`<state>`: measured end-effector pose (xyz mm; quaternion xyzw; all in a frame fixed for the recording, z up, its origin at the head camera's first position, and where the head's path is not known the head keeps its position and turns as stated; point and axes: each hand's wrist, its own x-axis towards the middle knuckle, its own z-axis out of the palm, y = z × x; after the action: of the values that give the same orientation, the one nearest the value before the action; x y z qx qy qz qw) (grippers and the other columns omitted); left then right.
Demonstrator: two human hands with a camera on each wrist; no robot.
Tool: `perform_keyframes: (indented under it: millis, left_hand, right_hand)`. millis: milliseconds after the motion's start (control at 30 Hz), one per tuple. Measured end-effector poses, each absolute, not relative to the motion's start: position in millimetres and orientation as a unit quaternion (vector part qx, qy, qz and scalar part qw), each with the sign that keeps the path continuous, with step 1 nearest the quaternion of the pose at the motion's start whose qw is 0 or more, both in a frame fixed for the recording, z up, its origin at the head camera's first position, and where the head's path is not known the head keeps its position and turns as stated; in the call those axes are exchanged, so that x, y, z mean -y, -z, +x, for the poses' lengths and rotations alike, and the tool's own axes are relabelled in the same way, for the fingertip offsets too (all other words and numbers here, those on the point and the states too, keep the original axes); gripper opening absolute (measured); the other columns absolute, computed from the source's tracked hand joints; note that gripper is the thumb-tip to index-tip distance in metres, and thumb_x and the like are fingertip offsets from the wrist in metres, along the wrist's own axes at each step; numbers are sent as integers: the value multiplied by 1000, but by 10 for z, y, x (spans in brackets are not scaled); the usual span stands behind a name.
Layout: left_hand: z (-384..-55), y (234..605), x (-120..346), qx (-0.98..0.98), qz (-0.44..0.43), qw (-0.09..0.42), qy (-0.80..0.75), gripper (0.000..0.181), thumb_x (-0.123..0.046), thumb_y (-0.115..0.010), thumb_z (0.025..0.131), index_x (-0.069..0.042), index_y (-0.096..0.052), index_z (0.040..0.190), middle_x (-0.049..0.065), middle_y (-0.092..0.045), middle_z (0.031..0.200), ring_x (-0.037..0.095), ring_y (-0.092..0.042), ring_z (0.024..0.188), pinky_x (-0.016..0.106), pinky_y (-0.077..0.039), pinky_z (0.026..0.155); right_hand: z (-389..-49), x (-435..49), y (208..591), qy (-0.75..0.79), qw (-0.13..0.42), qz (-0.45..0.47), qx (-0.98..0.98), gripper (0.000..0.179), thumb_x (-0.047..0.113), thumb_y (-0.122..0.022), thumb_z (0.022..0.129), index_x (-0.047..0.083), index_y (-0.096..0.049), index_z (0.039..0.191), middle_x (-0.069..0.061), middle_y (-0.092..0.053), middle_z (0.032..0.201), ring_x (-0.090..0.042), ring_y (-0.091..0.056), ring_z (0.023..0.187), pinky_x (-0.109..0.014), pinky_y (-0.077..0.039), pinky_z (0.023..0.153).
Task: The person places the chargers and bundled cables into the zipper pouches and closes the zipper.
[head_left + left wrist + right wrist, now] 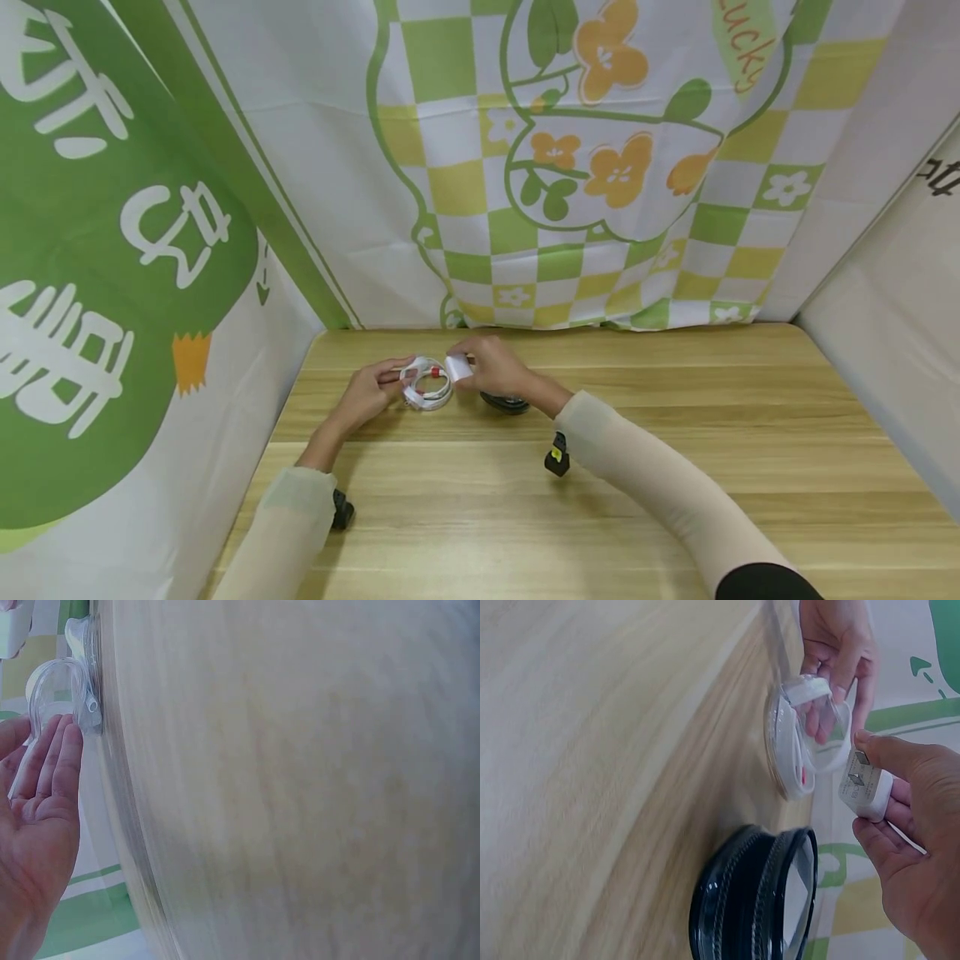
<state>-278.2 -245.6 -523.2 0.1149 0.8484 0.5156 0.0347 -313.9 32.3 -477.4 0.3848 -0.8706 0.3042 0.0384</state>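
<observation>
A small round clear pouch (429, 403) with white trim and a red bit stands near the back of the table, its see-through flap (829, 739) raised. My left hand (366, 395) pinches that flap between thumb and fingers from the left. In the right wrist view, my right hand (926, 825) grips a white charger plug (868, 791) by its sides, two flat metal prongs showing. The plug is held just right of the pouch opening. Below my right hand sits a round black-trimmed case (761, 900), partly hidden in the head view.
The wooden table (480, 508) reaches back to a patterned cloth (540, 275) hanging close behind the pouches. Cloth walls rise on the left (247, 392) and right (892, 317). A small black camera (557, 457) sits at the right wrist.
</observation>
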Motion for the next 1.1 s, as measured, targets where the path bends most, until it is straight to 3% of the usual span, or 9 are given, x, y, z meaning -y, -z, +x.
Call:
perform_keyframes:
  millis: [267,433,800,1100]
  left_hand:
    - [-2786,5249,2462,-853,110,43,-508,45,-14,-71,102,-12,-64,147,13,-73,131,32,-72,120,35,-60,94]
    - [-2786,5234,2455,-853,109,39,-509,45,-13,-71,102,-11,-65,146,14,-73,131,33,-72,120,34,-60,93]
    - [-2770,5227,2446,-851,109,39,-512,46,-11,-71,102,-10,-64,147,15,-73,131,33,-71,120,38,-59,96]
    - [-2782,5240,2463,-848,110,43,-517,46,-11,-70,102,-8,-63,148,19,-72,133,35,-70,122,32,-59,94]
  right_hand:
    - [-3113,-189,4820,-324,1,369,871,48,14,-94,81,0,-75,124,-13,-77,120,-23,-71,104,-29,-58,81]
    - [-3131,-109,4885,-328,10,364,872,48,15,-94,81,-1,-76,122,-14,-78,117,-21,-73,99,-25,-57,77]
    - [-3139,48,5033,-323,23,324,889,52,21,-95,80,3,-76,125,-11,-78,118,-20,-72,99,-30,-58,84]
    - [-3128,178,5097,-328,21,301,895,48,27,-94,82,6,-78,122,-9,-78,118,-20,-70,104,-28,-56,84]
